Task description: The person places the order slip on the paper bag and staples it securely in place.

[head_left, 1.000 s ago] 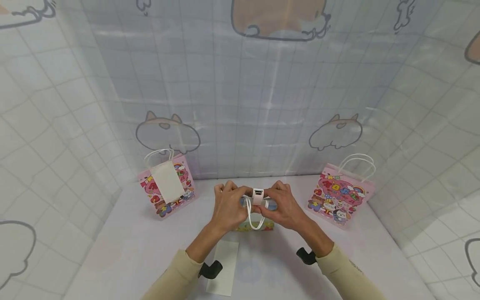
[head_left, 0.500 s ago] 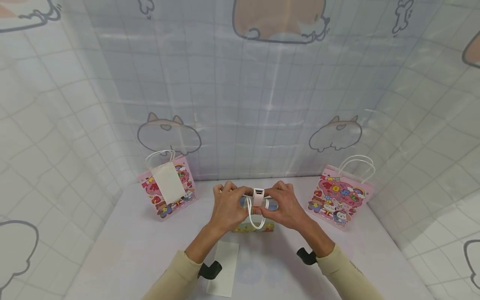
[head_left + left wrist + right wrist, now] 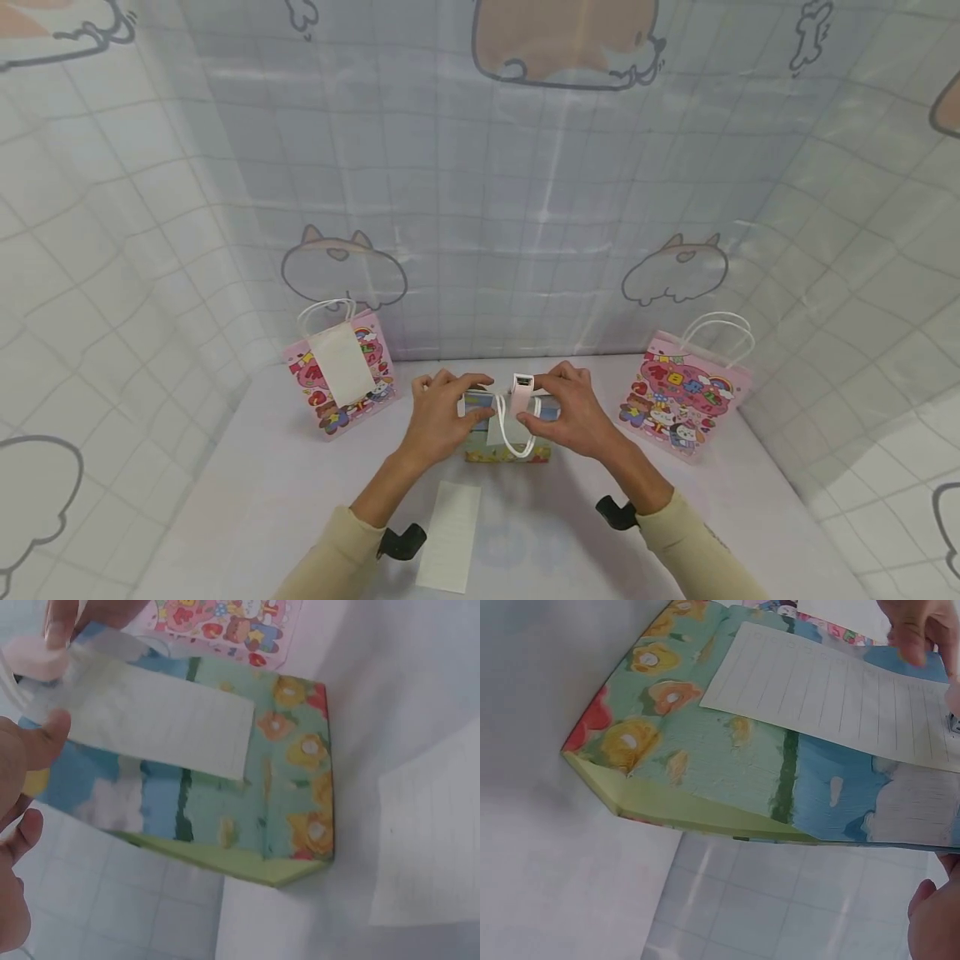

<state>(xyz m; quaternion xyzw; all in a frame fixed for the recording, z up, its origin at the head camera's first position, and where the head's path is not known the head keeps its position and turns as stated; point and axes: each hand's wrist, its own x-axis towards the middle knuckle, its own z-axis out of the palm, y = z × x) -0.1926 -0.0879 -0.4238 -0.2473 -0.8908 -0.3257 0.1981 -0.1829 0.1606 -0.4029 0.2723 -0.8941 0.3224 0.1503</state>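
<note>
Pink, the left bag (image 3: 378,363) near the back-left corner of the tabletop (image 3: 247,483) bears a white slip (image 3: 342,365). The left hand (image 3: 437,421), fingers parted, holds nothing; a spare slip (image 3: 448,537) lies towards the front edge. Mid-tabletop, the right hand (image 3: 564,417) pinches a stapler-like tool (image 3: 521,398) over the lined slip (image 3: 817,688) on the flowered bag (image 3: 507,455), fastening seemingly unfinished. The right bag (image 3: 678,396), back-right, shows none.

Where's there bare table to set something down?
Bare table between loose sheet and right forearm; more between left pink bag and left forearm, and in front of right pink bag. Crowded: the middle, where left hand, right hand, pink stapler-like tool and painted bag bunch together.
</note>
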